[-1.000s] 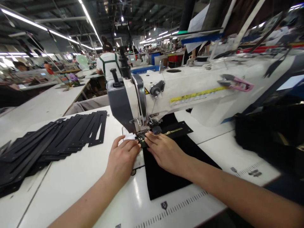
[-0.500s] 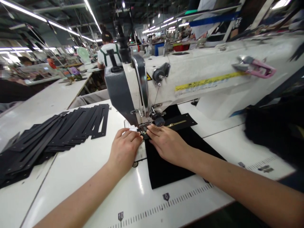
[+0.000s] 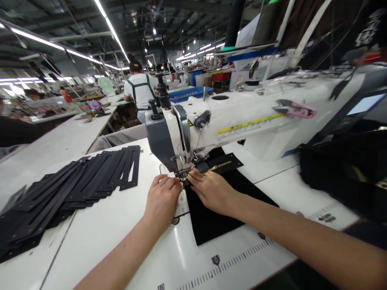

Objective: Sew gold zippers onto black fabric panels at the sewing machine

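Presses down with the right hand point(image 3: 214, 189) on the black strip point(image 3: 236, 162) with a gold zipper point(image 3: 222, 165), fingers held together and nearly straight, tips just beside the presser foot point(image 3: 183, 174) of the white sewing machine point(image 3: 256, 117). Reaches the same spot from the other side with the left hand point(image 3: 163, 197), fingers close together and bent, tips at the strip's near end; cannot tell of any pinch there, with the thumb hidden. Keeps the strip under the machine head, across the black fabric panel point(image 3: 217, 225), both on the white table point(image 3: 121, 241). Shows, left of the machine, a fanned pile of black slotted pieces point(image 3: 90, 173), well apart from the hands. Shows also pink-handled snips point(image 3: 296, 108) on the machine arm above a yellow tape point(image 3: 250, 124), dark fabric point(image 3: 338, 173) at the right, and, beyond the machine, a person point(image 3: 140, 86) in green straps near a blue crate point(image 3: 190, 93).
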### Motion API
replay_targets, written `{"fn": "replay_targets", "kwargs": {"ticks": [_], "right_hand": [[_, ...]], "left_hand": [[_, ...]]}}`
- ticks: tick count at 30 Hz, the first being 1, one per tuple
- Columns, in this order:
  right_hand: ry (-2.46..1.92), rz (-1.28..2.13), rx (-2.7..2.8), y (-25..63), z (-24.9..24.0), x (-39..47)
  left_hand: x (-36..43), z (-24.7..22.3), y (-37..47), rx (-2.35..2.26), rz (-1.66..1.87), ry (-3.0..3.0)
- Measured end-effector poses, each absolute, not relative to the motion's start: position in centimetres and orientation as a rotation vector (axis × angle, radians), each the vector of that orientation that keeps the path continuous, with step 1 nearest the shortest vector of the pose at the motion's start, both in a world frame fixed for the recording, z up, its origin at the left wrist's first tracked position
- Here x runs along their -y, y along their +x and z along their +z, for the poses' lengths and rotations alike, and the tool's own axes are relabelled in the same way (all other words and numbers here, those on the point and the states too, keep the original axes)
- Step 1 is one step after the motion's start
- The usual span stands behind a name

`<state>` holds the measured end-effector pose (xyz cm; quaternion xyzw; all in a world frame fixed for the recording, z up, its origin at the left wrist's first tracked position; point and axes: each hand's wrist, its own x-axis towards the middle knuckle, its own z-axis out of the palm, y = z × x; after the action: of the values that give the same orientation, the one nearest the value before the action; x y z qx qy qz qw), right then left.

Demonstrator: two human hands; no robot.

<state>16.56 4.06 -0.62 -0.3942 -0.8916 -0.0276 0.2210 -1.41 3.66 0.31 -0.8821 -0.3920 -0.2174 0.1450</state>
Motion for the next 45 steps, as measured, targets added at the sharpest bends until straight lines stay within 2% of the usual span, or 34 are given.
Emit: {"fn": "replay_targets", "kwargs": {"ticks": [21, 27, 32, 35, 40, 45], "right_hand": [[-1.074, 0.016, 2.399, 16.3, -0.5, -4.7], [-1.462, -0.296, 2.307, 18.2, 0.3, -0.8], [-1.091, -0.655, 2.421, 19.3, -0.3, 6.3], [-0.927, -0.762, 2.428, 18.9, -0.8, 7.7], [-0.708, -0.637, 2.272, 17.7, -1.0, 6.9], [-1.033, -0.001, 1.964, 18.9, 3.1, 4.6]], "left_hand": [[-4.0, 0.0, -1.4, 1.201, -0.745, -2.518], [-2.2, 1.9, -2.3, 1.232, -0.733, -2.562], [1.9, 2.8, -2.7, 1.314, -0.667, -2.725], [3.2, 2.7, -2.5, 1.396, -0.632, -2.738], [3.2, 2.3, -2.8, 1.480, -0.694, -2.675], [3.6, 2.6, -1.6, 1.560, -0.844, -2.761]]}}
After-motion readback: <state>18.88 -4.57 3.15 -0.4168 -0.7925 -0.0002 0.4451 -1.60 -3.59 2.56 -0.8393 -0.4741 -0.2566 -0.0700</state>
